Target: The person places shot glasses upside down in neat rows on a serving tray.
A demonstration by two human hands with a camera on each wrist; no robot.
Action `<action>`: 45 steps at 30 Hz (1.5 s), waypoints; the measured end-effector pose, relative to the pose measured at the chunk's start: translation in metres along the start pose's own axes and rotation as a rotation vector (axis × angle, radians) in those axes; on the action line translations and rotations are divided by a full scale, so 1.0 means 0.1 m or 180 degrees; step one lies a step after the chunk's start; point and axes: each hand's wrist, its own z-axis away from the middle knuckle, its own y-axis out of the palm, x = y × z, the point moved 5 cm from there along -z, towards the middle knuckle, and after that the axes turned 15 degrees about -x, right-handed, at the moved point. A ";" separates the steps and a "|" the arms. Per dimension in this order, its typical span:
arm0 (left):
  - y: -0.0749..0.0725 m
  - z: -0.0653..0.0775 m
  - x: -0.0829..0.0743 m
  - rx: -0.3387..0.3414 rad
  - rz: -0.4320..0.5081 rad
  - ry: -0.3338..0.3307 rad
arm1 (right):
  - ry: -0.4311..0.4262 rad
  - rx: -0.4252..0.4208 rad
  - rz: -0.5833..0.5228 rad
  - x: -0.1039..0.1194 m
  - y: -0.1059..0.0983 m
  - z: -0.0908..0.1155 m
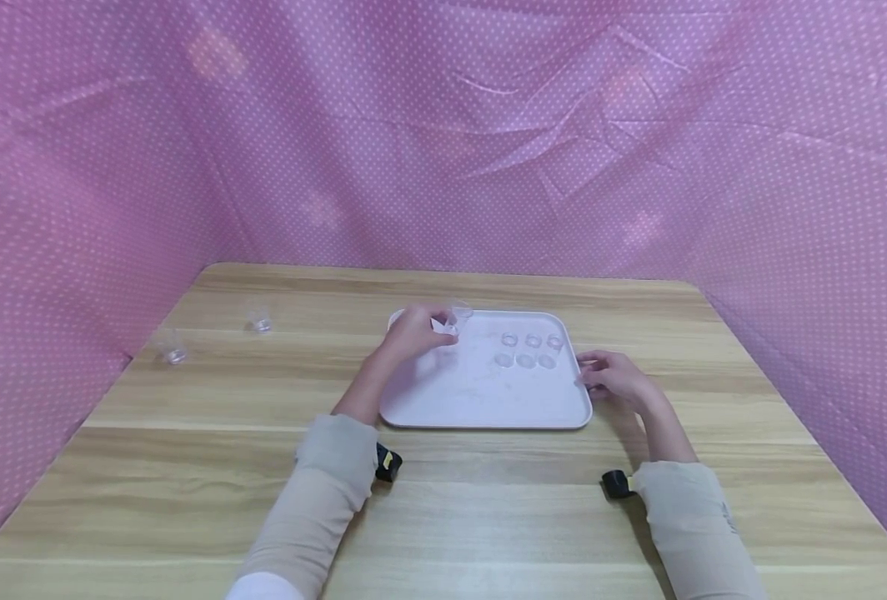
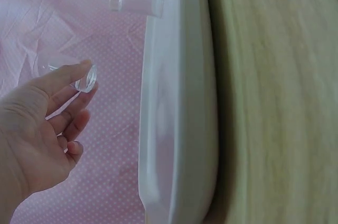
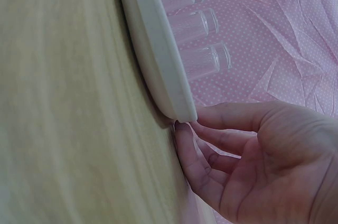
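The left hand [image 1: 417,333] is pinching a clear cup [image 1: 455,318] between thumb and fingers, near its thick base, and this cup is in the air over the far left part of the white tray [image 1: 481,410], tilted, with the mouth upward. At the right side of the tray, the right hand [image 1: 607,373] has its fingers and thumb pinching the rim, it seems in order to steady it. Inside the tray, toward its right side, there is a row of three cups [image 1: 529,350], standing with the thick ends up, so I judge they are mouth down. To the left of the tray, well apart from it on the worktop [image 1: 481,525], one loose cup [image 1: 262,322] and a second loose cup [image 1: 174,356] stand with the thick ends down. In my judgement, the step in hand is the bringing of the fourth cup to the tray, and the next move calls for turning it mouth down, lowering it beside the row without knocking the others, and only then loosening the left fingers
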 end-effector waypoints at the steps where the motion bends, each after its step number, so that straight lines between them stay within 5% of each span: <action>1: 0.01 0.00 -0.01 0.0032 -0.0002 0.0012 | -0.0001 0.0000 0.0003 0.00 0.00 0.00; 12: 0.03 0.01 -0.03 0.0070 -0.0515 0.0182 | 0.0010 -0.0008 0.0022 0.01 0.00 0.00; 21: 0.02 0.00 0.01 -0.0067 -0.0291 -0.0050 | 0.0021 0.0005 0.0018 0.02 0.02 0.01; 29: 0.04 -0.04 -0.06 -0.0200 -0.0377 0.0148 | -0.0018 -0.0001 0.0028 0.03 0.01 0.01; 45: 0.36 -0.09 -0.26 0.0024 -0.0598 0.0285 | 0.0005 0.0009 -0.0073 0.01 0.01 0.01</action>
